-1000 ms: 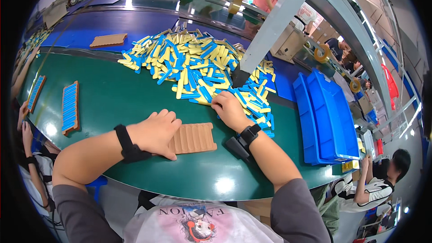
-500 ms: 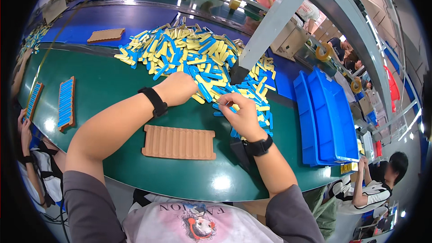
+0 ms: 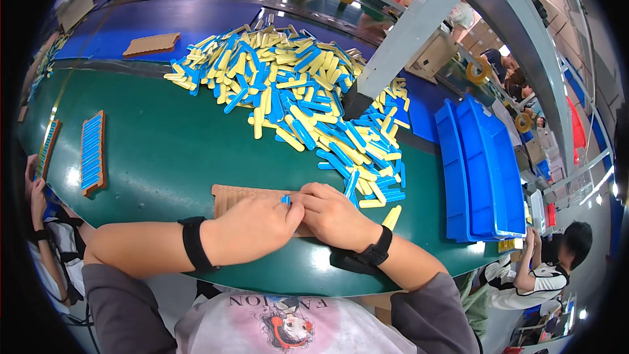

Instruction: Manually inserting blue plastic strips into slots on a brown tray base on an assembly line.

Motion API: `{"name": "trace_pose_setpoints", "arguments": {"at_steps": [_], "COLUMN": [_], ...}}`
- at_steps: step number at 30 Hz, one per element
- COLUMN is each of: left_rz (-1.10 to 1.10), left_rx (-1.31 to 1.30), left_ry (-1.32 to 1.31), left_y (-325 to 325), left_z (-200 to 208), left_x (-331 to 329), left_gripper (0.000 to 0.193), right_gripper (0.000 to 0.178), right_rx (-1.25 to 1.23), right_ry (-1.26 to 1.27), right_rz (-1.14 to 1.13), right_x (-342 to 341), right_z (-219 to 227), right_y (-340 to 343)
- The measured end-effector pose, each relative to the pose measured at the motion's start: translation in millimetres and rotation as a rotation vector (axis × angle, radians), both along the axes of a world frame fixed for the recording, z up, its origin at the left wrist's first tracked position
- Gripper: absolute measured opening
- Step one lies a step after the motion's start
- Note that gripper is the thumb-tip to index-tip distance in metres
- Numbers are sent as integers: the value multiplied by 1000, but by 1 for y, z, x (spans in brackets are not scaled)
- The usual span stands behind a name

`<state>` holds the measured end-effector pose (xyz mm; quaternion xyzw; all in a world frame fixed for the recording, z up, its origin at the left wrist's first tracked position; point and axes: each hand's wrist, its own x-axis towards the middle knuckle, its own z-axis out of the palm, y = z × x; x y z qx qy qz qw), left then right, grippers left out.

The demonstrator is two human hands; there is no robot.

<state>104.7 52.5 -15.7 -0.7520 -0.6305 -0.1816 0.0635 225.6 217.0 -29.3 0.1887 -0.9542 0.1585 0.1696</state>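
Note:
My two hands meet over a brown tray with a ridged surface, which lies in front of me and is partly covered by them. A bit of a slim blue piece shows at the fingertips of my left hand, which is closed on it. My right hand is closed too, its fingertips against the left; what they grip is hidden. Beyond the hands spreads a big heap of slim, round-ended blue and yellow pieces. One yellow piece lies beside my right wrist.
At the left, a brown tray filled with blue pieces lies on the green table. An unfilled brown tray lies farther back. Blue bins stand at the right; a grey metal post rises behind the heap. Other people sit on both sides.
Both hands have drawn back from the heap's near edge to the tray and come together. A blue piece now shows at the left fingertips.

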Motion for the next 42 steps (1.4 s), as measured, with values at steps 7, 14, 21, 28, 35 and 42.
{"name": "trace_pose_setpoints", "arguments": {"at_steps": [7, 14, 21, 28, 35, 42], "left_rz": [-106, -112, -66, 48, 22, 15], "left_rx": [-88, -60, -179, -137, -156, -54], "left_ry": [-99, -41, -107, -41, 49, 55], "left_y": [-14, -10, -10, 74, 82, 73], "left_z": [-13, -12, 6, -13, -26, -15], "left_x": [-16, -21, -36, -117, -110, -93], "left_gripper": [22, 16, 24, 21, 17, 19], "right_gripper": [31, 36, 31, 11, 9, 10], "right_rx": [14, -57, -84, -2, 197, 32], "right_ry": [10, 16, 115, 31, -75, -116], "right_rz": [-35, -39, -104, -299, -425, -486], "right_x": [3, 1, -8, -75, -66, -25], "right_z": [0, -9, -5, -7, -17, -5], "right_y": [-3, 4, 17, 52, 65, 63]}}
